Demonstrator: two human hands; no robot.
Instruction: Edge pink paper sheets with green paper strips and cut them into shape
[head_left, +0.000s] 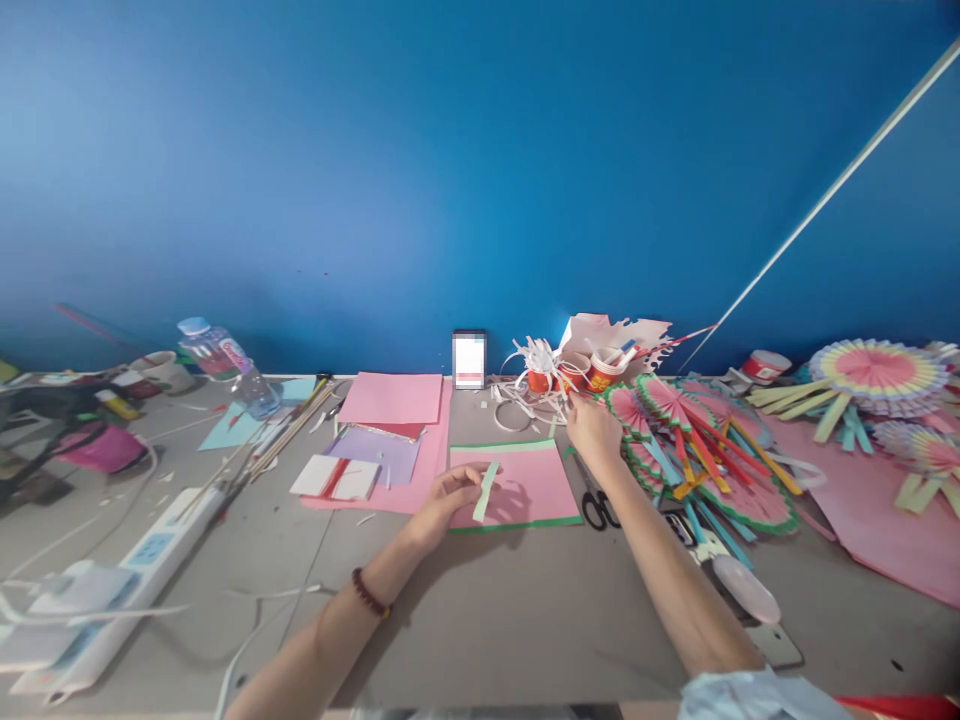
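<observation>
My left hand (454, 492) pinches a pale green paper strip (487, 491) between thumb and fingers, above a pink paper sheet (517, 480) with green borders. Farther forward, my right hand (595, 432) reaches to the white paper strips (551, 400) beside the red paper cups (602, 372). Its fingers are curled, and their tips are partly hidden, so anything in them cannot be made out. Black-handled scissors (596, 510) lie just below that hand, partly under the right forearm.
Pleated paper fans (701, 430) with coloured strips lie at the right. A phone (469, 360) stands against the blue wall. Pink sheets (394, 398), a plastic bottle (251, 385), thin sticks (289, 435) and a power strip (146, 555) occupy the left. A white mouse (746, 588) is near the right forearm.
</observation>
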